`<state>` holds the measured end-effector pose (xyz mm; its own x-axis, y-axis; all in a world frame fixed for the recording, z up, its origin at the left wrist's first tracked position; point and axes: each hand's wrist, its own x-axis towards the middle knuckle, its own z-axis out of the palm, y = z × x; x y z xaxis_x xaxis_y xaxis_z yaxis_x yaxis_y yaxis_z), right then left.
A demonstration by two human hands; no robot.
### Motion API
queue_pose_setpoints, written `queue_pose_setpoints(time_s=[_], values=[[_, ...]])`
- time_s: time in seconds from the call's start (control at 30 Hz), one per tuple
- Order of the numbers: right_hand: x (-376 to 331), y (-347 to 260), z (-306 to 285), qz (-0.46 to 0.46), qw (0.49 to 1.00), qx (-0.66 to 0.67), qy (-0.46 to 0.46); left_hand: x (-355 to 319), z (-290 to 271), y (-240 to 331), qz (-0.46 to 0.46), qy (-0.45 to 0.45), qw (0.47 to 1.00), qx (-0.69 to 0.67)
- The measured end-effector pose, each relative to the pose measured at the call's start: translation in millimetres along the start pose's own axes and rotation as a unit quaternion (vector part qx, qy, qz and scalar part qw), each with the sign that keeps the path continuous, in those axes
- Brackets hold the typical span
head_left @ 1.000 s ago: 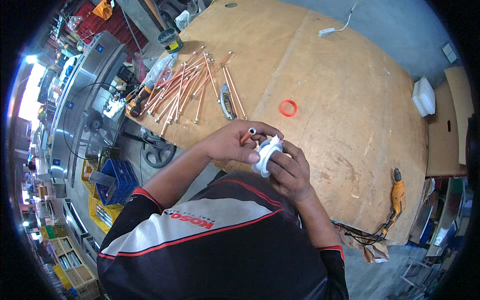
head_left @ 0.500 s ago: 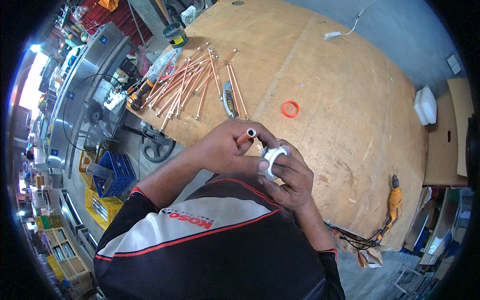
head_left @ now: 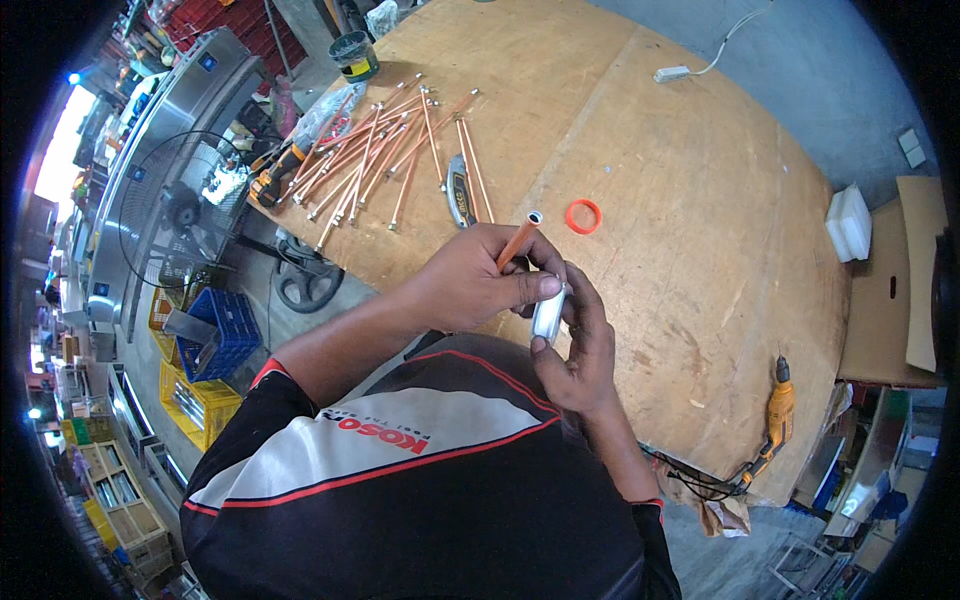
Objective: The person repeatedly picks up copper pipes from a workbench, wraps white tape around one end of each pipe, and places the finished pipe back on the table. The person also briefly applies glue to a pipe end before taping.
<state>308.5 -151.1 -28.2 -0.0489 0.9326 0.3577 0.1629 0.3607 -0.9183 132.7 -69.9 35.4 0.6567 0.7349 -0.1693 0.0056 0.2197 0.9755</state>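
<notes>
My left hand [head_left: 465, 285] is closed round a short length of copper tube [head_left: 518, 243], whose open end points up and away from me. Its thumb presses on a white spool that looks like a roll of thread seal tape [head_left: 547, 318]. My right hand [head_left: 585, 358] pinches that roll between thumb and fingers, so the roll sits edge-on between both hands. The tube's lower end is hidden in my left palm. Just beyond the hands, a red plastic ring [head_left: 583, 217] lies on the wooden table [head_left: 690, 260].
Many thin copper rods with end fittings [head_left: 375, 150] lie heaped at the far left, beside a utility knife [head_left: 460, 190] and an orange-black power tool [head_left: 276, 178]. A yellow drill [head_left: 780, 405] rests at the right edge. A fan [head_left: 180, 205] and crates [head_left: 222, 335] stand left of the table.
The roll has turned from showing its open ring face to edge-on. My left hand and the copper tube have shifted slightly right and away from me.
</notes>
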Motion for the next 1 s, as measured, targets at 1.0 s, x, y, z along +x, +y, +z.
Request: queue_pose_setpoints(time_s=[1.0], values=[[49.6, -20.7, -21.8, 0.007, 0.99, -0.122, 0.069, -2.2, 4.0, -9.6, 0.184, 0.156, 0.933, 0.269]])
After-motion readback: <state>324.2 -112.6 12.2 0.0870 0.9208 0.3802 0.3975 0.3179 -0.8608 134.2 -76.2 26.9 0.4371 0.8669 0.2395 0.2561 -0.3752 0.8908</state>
